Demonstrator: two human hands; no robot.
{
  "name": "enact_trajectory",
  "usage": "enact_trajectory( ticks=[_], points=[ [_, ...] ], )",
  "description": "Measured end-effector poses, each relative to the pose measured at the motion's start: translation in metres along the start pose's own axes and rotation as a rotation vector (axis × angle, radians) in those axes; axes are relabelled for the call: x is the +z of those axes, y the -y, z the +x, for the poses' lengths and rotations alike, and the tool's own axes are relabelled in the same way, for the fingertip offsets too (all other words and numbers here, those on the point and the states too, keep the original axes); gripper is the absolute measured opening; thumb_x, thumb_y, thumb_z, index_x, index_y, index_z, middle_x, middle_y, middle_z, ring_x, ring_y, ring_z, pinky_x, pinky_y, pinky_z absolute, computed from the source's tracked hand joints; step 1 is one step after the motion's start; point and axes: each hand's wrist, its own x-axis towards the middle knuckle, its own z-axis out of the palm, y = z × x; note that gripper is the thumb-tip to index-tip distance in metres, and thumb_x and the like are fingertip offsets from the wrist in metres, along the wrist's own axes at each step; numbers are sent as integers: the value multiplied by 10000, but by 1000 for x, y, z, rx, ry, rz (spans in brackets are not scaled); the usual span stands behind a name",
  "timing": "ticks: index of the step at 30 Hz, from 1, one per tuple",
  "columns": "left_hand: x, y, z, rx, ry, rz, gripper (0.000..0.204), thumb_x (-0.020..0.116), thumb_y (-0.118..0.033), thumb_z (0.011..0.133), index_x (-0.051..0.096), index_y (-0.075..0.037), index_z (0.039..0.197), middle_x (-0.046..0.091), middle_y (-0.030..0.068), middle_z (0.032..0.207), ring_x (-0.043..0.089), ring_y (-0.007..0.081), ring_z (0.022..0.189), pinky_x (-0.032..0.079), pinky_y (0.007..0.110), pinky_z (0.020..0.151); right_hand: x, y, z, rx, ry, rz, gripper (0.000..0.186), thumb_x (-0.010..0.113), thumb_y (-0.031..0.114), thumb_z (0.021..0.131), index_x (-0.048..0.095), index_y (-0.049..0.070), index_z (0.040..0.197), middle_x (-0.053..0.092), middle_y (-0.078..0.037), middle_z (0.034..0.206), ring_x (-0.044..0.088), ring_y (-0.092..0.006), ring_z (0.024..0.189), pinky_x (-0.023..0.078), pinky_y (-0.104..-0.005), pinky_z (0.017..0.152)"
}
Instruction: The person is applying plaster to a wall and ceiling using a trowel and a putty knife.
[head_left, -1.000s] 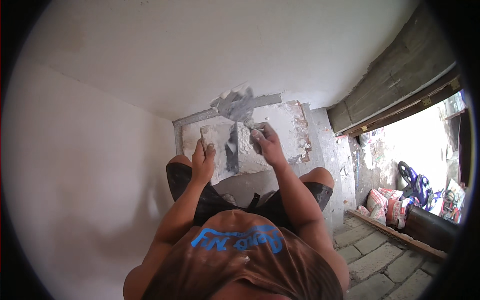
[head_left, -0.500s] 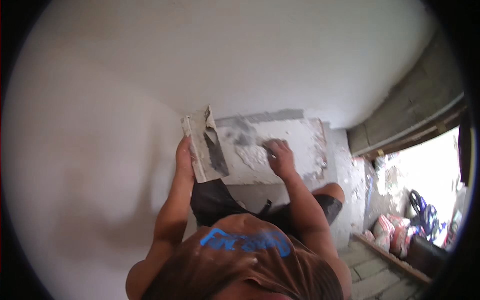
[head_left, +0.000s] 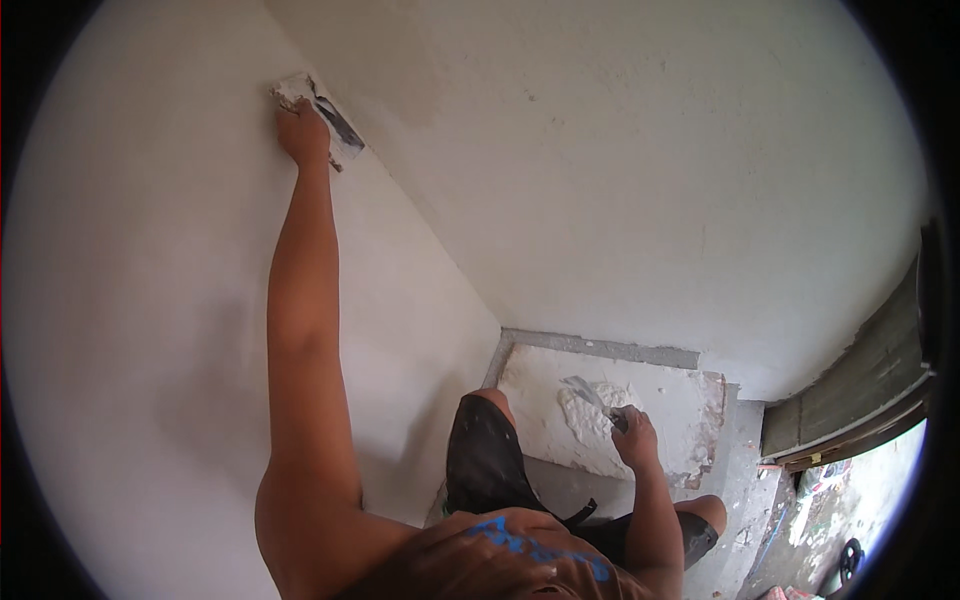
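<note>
Gripping a trowel (head_left: pixel 343 130) in the clamped fingers of the left hand (head_left: pixel 302 133), far up and to the left of the board (head_left: pixel 530 372). Holding it to the left wall (head_left: pixel 150 260), close beside the corner with the far wall (head_left: pixel 650 200) behind the board. Gripping a knife (head_left: pixel 586 390) in the curled, clamped fingers of the right hand (head_left: pixel 637 438), over the right part of the board. Pointing its grey blade leftward across the plaster (head_left: pixel 588 426), heaped white and lumpy on the middle of the board; hard to tell whether touching or just above. Reaching out nearly straight with the left arm (head_left: pixel 305 300), well left of the board. Wearing dark shorts (head_left: pixel 485 455) and a brown shirt (head_left: pixel 470 560), on the near side of the board. Showing a grey strip (head_left: pixel 610 347) along the board's far edge. Opening, well to the board's right, onto a bright doorway (head_left: pixel 880 500).
</note>
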Motion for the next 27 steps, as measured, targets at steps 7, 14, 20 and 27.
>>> enact_trajectory(
  ticks=[7, 14, 20, 27],
  points=[
    [43, 11, 7, 254, -20, 178, 344, 527, -258, 955, 554, 64, 1076, 646, 286, 1088, 631, 449, 1015, 495, 508, 898, 4, -2, 3, 31, 29, 34, 314, 653, 120, 773, 615, 95, 1083, 663, -141, 1025, 607, -364, 1003, 503, -460, 870],
    [55, -37, -12, 27, 173, 104, 318, 561, -228, 924, 564, 35, 1105, 663, 271, 1067, 626, 460, 1025, 483, 509, 912, 19, -8, 9, 53, 23, 63, 293, 696, 124, 774, 605, 63, 1046, 666, -184, 926, 642, -375, 904, 517, -459, 795],
    [-3, -43, -33, 125, 177, -266, 341, 601, -238, 896, 594, 44, 1088, 667, 259, 1061, 613, 455, 1048, 462, 485, 904, 21, -28, 11, 49, 80, 82, 296, 694, 123, 775, 605, 65, 1051, 695, -192, 957, 669, -386, 917, 534, -449, 802],
    [0, -21, 58, 169, 30, -82, 314, 553, -219, 918, 582, 71, 1035, 663, 266, 1019, 626, 468, 981, 485, 490, 870, 26, -20, 21, 97, 80, 98, 325, 687, 135, 760, 601, 65, 1065, 690, -183, 980, 654, -378, 959, 523, -452, 845]
  ],
)
